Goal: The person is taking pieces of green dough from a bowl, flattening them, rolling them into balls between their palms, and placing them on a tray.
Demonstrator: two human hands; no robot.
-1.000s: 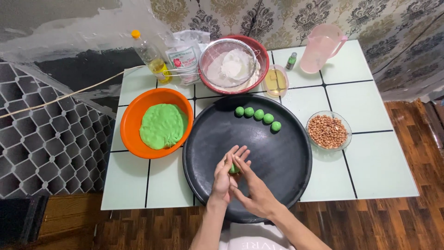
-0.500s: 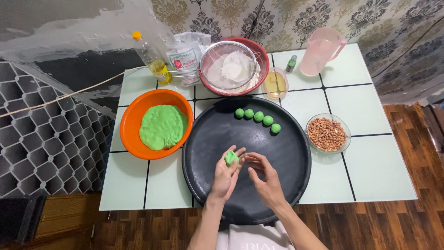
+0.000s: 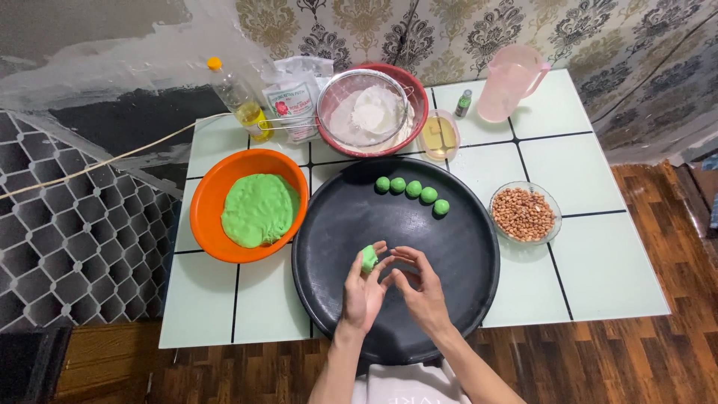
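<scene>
Over black tray [image 3: 464,247], hands have parted; left hand [image 3: 364,288] holds dough ball [image 3: 369,257].

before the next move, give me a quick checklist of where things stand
1. Dough piece in left hand fingertips: ok.
2. Right hand free, beside the piece: ok.
3. Hands over the black tray: ok.
4. Five balls in a row on the tray, room next to them: ok.
5. Piece round like the balls: not ok, looks flattened.
6. Dough left in orange bowl: ok.
</scene>
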